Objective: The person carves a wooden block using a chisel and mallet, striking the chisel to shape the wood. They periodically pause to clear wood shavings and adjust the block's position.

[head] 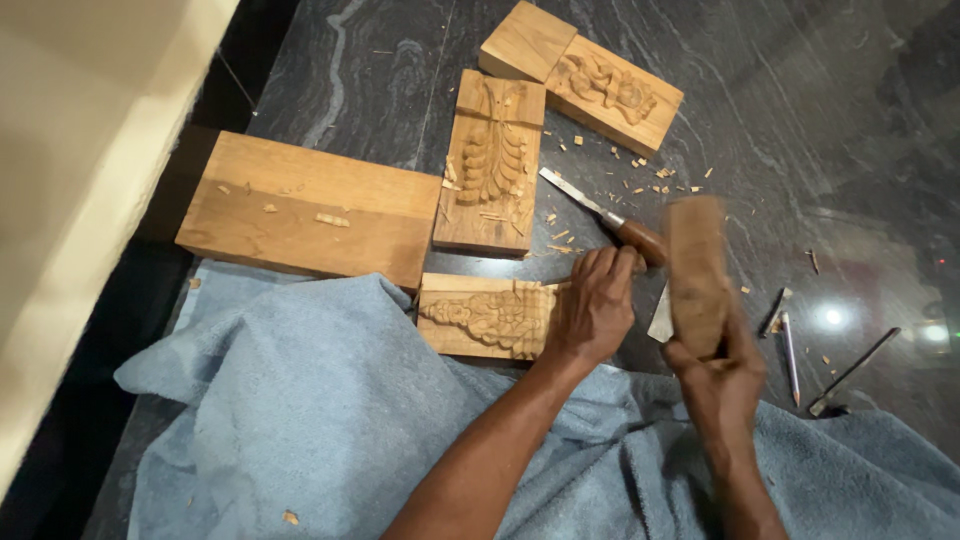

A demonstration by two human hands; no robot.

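Two hands are working together over a carved panel [490,318]. The left hand [592,305] is gripping a chisel, its wooden handle [640,240] sticking out past the fingers, against the panel's right end. The right hand [722,375] is clutching a wooden mallet [696,275], raised and blurred just beside that handle. The panel, lying at the edge of a blue towel [300,400] on dark stone floor [800,120], is already showing leafy relief; judging by fresh chips, detailing is remaining. Two other carved blocks [492,160] [610,92] and a plain board [310,205] are lying beyond.
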